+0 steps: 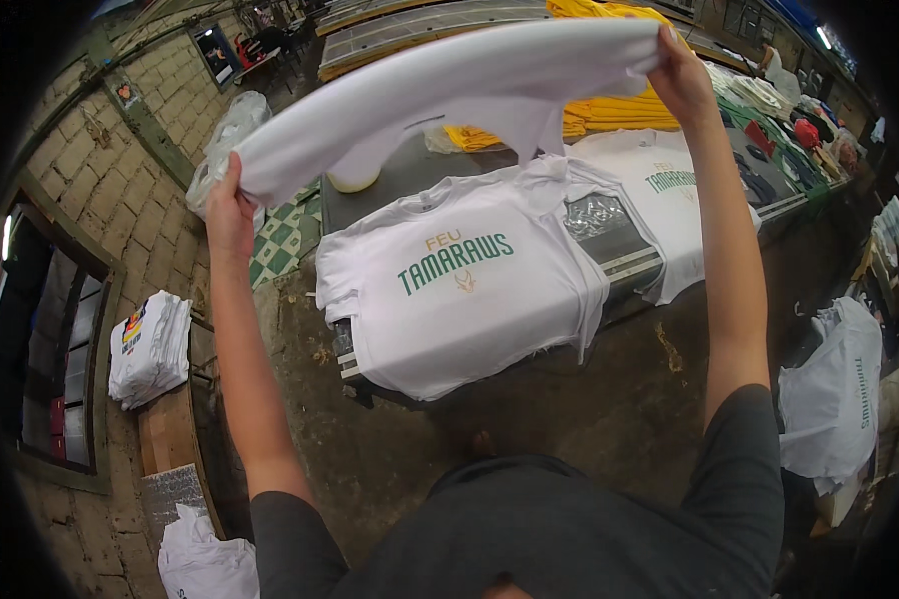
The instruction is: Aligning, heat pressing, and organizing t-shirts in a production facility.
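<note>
A white garment is held up and stretched between my raised hands, its middle bowed over the dark work surface. My left hand grips one end at the upper left, and my right hand grips the other end at the upper right. Beneath it lie two white printed T-shirts, one in the centre with green and gold print, the other to its right, partly behind my right arm.
Yellow folded fabric lies behind, near long racks. A co-worker is at the back right. White shirt piles stand by the block wall at left. More printed shirts lie at right. Assorted clothes cover the far table end.
</note>
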A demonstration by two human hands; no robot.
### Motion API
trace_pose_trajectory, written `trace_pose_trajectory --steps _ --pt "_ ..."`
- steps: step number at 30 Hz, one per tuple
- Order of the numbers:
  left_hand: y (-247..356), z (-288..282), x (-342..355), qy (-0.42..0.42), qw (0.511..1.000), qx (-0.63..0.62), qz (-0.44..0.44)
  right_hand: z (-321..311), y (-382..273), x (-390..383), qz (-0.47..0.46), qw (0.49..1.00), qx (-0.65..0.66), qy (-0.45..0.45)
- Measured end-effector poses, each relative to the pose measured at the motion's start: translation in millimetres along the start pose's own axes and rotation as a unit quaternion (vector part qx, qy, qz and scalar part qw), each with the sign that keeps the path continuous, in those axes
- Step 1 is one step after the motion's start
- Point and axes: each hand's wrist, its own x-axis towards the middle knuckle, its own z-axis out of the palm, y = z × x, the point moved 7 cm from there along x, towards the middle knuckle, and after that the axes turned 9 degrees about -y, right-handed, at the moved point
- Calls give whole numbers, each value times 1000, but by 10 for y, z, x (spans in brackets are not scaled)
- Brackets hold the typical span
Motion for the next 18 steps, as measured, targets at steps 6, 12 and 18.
trace_pose_trajectory --steps 6,12,18 --pt "-902 -130 -912 78 987 -4 -139 -67 758 -1144 119 992 -14 50" --pt "-2192 -227 -2353 83 931 27 -356 -404 1724 -3058 329 899 -72 278" --pt "-2794 -230 -3139 102 897 77 -424 -378 2272 -4111 461 841 -104 263"
